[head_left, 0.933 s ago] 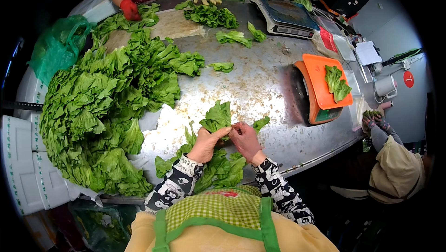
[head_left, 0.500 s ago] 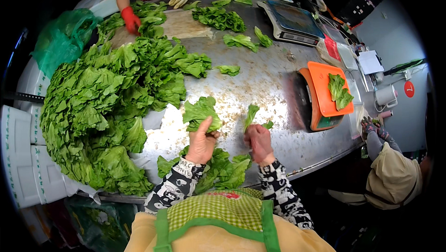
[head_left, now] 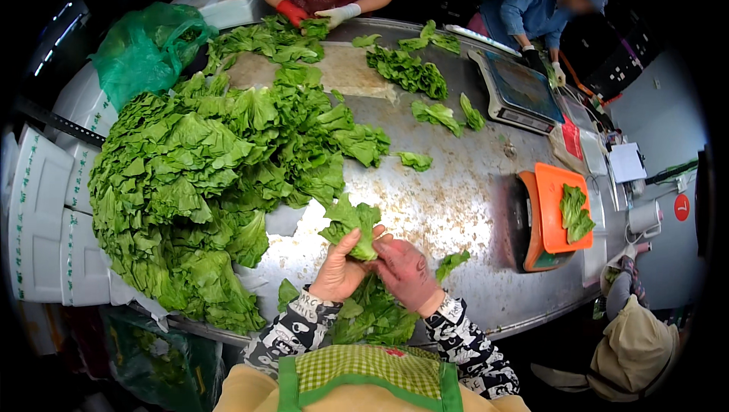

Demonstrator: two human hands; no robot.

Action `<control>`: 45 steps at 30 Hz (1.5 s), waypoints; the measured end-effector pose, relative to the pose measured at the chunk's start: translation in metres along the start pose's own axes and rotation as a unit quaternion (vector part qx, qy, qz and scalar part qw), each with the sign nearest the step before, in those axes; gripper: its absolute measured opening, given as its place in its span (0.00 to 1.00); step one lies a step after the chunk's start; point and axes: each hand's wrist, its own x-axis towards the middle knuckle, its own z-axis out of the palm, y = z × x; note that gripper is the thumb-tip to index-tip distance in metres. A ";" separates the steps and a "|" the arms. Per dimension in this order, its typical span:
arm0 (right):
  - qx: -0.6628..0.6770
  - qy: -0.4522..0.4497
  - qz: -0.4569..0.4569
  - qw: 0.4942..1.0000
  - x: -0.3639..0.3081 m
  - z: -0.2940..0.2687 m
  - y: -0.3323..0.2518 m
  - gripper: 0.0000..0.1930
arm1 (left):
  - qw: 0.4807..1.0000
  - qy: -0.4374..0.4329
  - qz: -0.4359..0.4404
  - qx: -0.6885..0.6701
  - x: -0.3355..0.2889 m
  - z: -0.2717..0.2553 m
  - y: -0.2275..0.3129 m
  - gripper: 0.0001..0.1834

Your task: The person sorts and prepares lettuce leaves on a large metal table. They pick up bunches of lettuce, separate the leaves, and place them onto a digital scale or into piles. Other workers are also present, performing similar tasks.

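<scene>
My left hand [head_left: 342, 266] grips a small head of lettuce [head_left: 354, 224], its leaves fanned out above the fingers and thumb. Close against it, my right hand [head_left: 408, 274] has its fingers pinched at the lettuce's stem end. Just right of that hand a loose lettuce leaf [head_left: 453, 262] lies on the metal table [head_left: 486, 290]. More lettuce leaves [head_left: 380, 313] lie under my wrists, at the table's near edge. A large heap of lettuce [head_left: 182, 176] covers the left side.
An orange tray [head_left: 553, 207] on a scale holds a few leaves at right. Another scale [head_left: 520, 82] stands at far right. A green plastic bag [head_left: 148, 51] sits beyond the heap, with white foam boxes [head_left: 45, 222] along the left. Co-workers stand at the far side and right.
My right hand has come left to meet the lettuce in my left hand. The leaf piece it held now lies on the table. The view has shifted; the far co-worker's gloved hands have come together.
</scene>
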 end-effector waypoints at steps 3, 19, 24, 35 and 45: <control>-0.006 -0.051 0.039 0.998 0.018 0.006 0.007 0.14 | 0.999 0.006 0.028 -0.030 0.001 -0.005 0.017 0.19; -0.097 -0.089 0.177 0.975 0.168 0.044 0.174 0.31 | 0.978 0.071 0.005 -0.198 0.016 -0.050 0.043 0.22; 0.068 -0.104 -0.011 0.992 0.127 -0.020 0.114 0.28 | 0.972 0.119 0.042 -0.199 0.019 -0.056 0.047 0.21; -0.262 0.099 0.016 0.960 0.045 -0.069 0.005 0.25 | 0.984 -0.022 -0.126 -0.123 0.018 -0.018 -0.007 0.27; 0.101 0.131 0.291 0.942 -0.012 -0.021 -0.027 0.10 | 0.992 -0.020 -0.089 -0.083 0.011 -0.013 -0.037 0.11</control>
